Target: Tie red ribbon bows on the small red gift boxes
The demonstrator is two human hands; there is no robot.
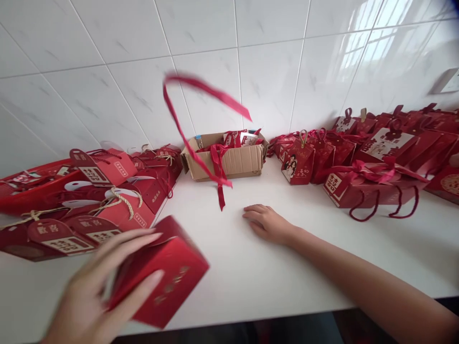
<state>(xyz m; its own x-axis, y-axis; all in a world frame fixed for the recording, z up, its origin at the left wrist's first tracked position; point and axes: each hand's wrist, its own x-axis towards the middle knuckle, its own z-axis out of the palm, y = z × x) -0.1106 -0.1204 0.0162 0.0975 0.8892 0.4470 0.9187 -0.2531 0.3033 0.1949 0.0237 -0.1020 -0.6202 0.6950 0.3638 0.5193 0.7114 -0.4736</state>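
Note:
My left hand point(103, 286) grips a small red gift box point(172, 282) with gold lettering, tilted above the front of the white table. My right hand point(267, 222) lies low over the table's middle, its fingers stretched out to the left and nothing in them. A loose red ribbon point(179, 122) hangs in the air in a bent loop, in front of the tiled wall, with no hand touching it. Behind my right hand stands an open cardboard box point(233, 165) with red ribbons and printed pieces in it; another ribbon point(218, 165) droops over its front.
Red gift boxes with twisted rope handles point(122, 205) crowd the left side, beside a red tray point(39, 186). Many more boxes fill the right, among them one with a ribbon bow and rope handles point(375, 188) and a smaller upright one point(297, 162). A white tiled wall point(204, 28) backs the table.

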